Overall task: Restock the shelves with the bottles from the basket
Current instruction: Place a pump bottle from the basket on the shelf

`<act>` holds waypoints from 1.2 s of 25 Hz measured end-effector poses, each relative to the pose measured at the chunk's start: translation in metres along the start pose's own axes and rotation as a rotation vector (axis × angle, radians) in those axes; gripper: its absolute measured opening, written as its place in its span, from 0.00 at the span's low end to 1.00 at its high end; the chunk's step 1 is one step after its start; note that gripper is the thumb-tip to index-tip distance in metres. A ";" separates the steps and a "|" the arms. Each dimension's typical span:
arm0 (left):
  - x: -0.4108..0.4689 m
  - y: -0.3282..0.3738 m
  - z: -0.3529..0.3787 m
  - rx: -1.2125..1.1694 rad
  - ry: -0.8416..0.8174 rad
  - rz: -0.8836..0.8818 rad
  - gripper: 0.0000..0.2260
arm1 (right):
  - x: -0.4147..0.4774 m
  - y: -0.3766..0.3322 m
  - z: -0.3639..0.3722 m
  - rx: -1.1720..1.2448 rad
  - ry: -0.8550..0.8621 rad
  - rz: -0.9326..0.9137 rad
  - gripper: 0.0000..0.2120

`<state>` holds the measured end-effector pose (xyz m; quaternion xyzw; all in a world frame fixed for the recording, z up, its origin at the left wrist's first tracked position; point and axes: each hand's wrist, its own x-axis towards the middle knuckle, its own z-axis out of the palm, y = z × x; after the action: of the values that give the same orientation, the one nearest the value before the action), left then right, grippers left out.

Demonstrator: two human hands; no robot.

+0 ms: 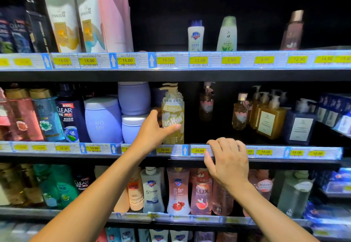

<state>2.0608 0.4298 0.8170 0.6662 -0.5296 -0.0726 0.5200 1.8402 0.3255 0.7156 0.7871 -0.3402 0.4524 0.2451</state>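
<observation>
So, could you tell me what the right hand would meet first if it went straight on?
The right hand grips the clear plastic price-label rail; beyond it lies a dark gap, so probably the pale pink pump bottle at the back, though depth is unclear.

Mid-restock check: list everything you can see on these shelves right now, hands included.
Pantene packs: 2, white-gold, top shelf left.
pink pack: 1, pink, right of them.
small bottles: 3, white, green, pink, top shelf right.
Clear bottle: 1, dark blue, left of jars.
lilac jars: 3, lilac, middle shelf.
yellow bottle: 1, yellow, middle shelf centre.
amber bottles: several, amber, middle shelf right.
navy bottle: 1, navy, beside amber bottles.
lower bottles: many, pink, white, green, lower shelf.
price tags: many, yellow, on rails.
left hand: 1, grips yellow bottle.
right hand: 1, fingers curled over middle rail.
</observation>
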 end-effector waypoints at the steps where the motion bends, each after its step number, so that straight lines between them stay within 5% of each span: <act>1: -0.004 -0.001 -0.001 -0.022 -0.010 0.014 0.26 | 0.000 0.000 0.000 0.002 0.000 0.000 0.14; 4: -0.034 -0.007 -0.001 0.087 0.056 0.158 0.29 | 0.000 0.000 -0.001 -0.002 -0.012 0.005 0.14; 7: -0.074 -0.019 0.008 0.477 0.086 0.352 0.26 | 0.000 -0.001 0.000 -0.006 -0.017 0.012 0.15; 12: -0.092 -0.029 0.021 0.920 0.109 0.323 0.28 | 0.000 -0.001 -0.001 -0.006 -0.029 0.015 0.15; 30: -0.080 -0.042 0.028 0.996 0.103 0.282 0.31 | -0.001 -0.001 0.002 -0.003 -0.013 0.019 0.15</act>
<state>2.0345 0.4708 0.7357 0.7580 -0.5580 0.2919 0.1700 1.8416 0.3246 0.7136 0.7863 -0.3499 0.4492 0.2398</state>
